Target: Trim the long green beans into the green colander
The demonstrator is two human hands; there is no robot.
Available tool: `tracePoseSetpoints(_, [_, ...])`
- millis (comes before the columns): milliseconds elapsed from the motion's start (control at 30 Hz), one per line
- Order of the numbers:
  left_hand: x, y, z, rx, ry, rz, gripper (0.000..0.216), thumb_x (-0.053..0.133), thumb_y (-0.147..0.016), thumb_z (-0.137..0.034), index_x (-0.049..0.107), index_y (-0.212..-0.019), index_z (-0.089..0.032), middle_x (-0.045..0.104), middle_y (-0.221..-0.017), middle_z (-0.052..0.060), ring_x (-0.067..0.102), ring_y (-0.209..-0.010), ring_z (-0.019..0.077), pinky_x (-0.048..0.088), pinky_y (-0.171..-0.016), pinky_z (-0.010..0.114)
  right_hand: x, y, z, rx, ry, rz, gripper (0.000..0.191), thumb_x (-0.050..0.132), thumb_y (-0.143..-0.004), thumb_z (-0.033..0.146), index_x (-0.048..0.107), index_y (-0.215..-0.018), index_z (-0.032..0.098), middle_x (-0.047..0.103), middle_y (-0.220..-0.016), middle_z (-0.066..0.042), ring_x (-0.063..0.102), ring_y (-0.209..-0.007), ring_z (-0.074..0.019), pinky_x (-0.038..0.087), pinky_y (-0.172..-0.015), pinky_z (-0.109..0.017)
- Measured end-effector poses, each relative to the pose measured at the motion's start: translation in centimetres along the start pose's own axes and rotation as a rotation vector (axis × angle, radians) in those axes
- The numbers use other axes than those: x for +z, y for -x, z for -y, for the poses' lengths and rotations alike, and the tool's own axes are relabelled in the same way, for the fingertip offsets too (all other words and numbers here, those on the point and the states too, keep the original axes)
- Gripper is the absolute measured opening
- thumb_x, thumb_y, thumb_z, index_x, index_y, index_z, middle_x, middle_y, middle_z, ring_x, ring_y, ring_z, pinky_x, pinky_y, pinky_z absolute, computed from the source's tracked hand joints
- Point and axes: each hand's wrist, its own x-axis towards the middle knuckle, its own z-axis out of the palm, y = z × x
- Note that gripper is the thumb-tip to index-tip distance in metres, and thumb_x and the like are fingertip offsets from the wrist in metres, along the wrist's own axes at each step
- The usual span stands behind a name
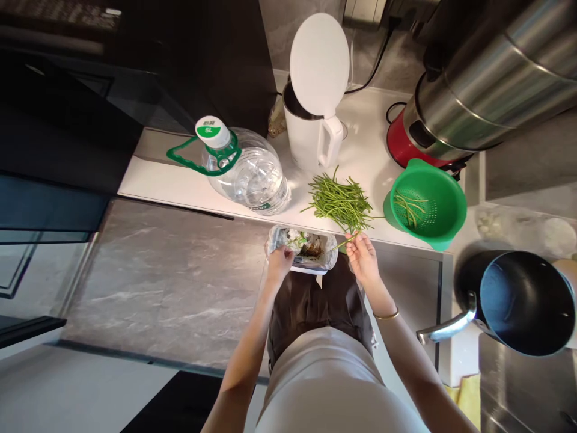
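Note:
A pile of long green beans (339, 201) lies on the white counter (180, 189). My right hand (362, 257) pinches one green bean (342, 243) near the counter's front edge. My left hand (280, 261) is closed above the rim of a small waste bin (301, 245) lined with a clear bag, holding scraps; what its fingers hold is too small to make out. A green colander (428, 204) with a few beans in it stands to the right of the pile.
A large clear water bottle (246, 168) with a green handle stands at the left. A white kettle (311, 120) with its lid up is behind the beans. A steel and red appliance (451, 114) sits at the back right, a dark pot (525, 300) near right.

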Motion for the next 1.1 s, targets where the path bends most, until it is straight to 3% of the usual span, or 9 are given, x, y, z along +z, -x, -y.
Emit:
tracePoseSetpoints(100, [0.4, 0.0, -1.2, 0.041, -0.014, 0.008, 0.017, 0.051, -0.078, -0.013, 0.067, -0.08, -0.018, 0.07, -0.08, 0.004, 0.065, -0.075, 0.0173, 0.048, -0.075, 0.028, 0.8, 0.6, -0.7, -0.003, 0.077, 0.041, 0.021, 0.074, -0.07, 0.033, 0.062, -0.085, 0.024, 0.07, -0.088, 0.001, 0.061, -0.066, -0.0078, 0.053, -0.066, -0.022])
tracePoseSetpoints(233, [-0.3, 0.6, -3.9, 0.104, -0.032, -0.003, 0.02, 0.051, -0.083, -0.023, 0.07, -0.087, -0.019, 0.071, -0.087, 0.007, 0.065, -0.082, 0.0203, 0.049, -0.075, 0.031, 1.2, 0.9, -1.9, -0.028, 0.229, 0.085, 0.02, 0.074, -0.069, 0.032, 0.063, -0.084, 0.023, 0.071, -0.086, 0.0, 0.064, -0.067, -0.0103, 0.053, -0.068, -0.026])
tracePoseSetpoints(400, [-1.9, 2.3, -7.6, 0.273, 0.264, -0.025, 0.016, 0.055, -0.083, -0.023, 0.07, -0.09, -0.021, 0.071, -0.091, 0.003, 0.065, -0.079, 0.015, 0.051, -0.07, 0.025, 0.9, 1.1, -2.6, -0.064, 0.411, 0.144, 0.019, 0.074, -0.068, 0.031, 0.066, -0.083, 0.023, 0.07, -0.076, 0.001, 0.064, -0.067, -0.0129, 0.053, -0.07, -0.03])
tracePoseSetpoints(567, [-2.5, 4.0, -10.1, 0.352, 0.481, 0.017, 0.016, 0.059, -0.082, -0.028, 0.071, -0.09, -0.02, 0.072, -0.088, 0.004, 0.064, -0.076, 0.0136, 0.049, -0.062, 0.022, 1.2, 1.5, -2.5, -0.131, 0.527, 0.161, 0.017, 0.075, -0.067, 0.028, 0.07, -0.082, 0.022, 0.071, -0.077, 0.0, 0.065, -0.071, -0.0143, 0.052, -0.075, -0.031])
tracePoseSetpoints(833, [-2.3, 4.1, -9.6, 0.321, 0.488, 0.022, 0.023, 0.053, -0.086, -0.033, 0.07, -0.097, -0.02, 0.071, -0.098, 0.005, 0.064, -0.088, 0.0162, 0.049, -0.072, 0.025, 1.9, 1.7, -1.3, -0.049, 0.307, 0.135, 0.019, 0.071, -0.073, 0.032, 0.065, -0.09, 0.023, 0.07, -0.079, 0.001, 0.063, -0.064, -0.0113, 0.053, -0.067, -0.028])
tracePoseSetpoints(967, [-2.7, 4.1, -8.8, 0.308, 0.421, 0.131, 0.024, 0.055, -0.085, -0.036, 0.071, -0.092, -0.02, 0.072, -0.093, 0.004, 0.065, -0.087, 0.0176, 0.049, -0.074, 0.026, 1.9, 1.6, -0.5, -0.008, 0.259, 0.113, 0.025, 0.071, -0.074, 0.032, 0.066, -0.097, 0.023, 0.069, -0.083, 0.0, 0.062, -0.067, -0.0104, 0.052, -0.069, -0.027])
tracePoseSetpoints(1100, [-2.8, 3.9, -8.4, 0.282, 0.384, 0.238, 0.023, 0.059, -0.081, -0.038, 0.072, -0.087, -0.019, 0.074, -0.088, 0.003, 0.066, -0.08, 0.0178, 0.049, -0.071, 0.026, 2.0, 1.7, -0.1, -0.019, 0.283, 0.116, 0.022, 0.071, -0.073, 0.032, 0.068, -0.093, 0.023, 0.069, -0.082, -0.001, 0.062, -0.066, -0.0109, 0.052, -0.069, -0.028])
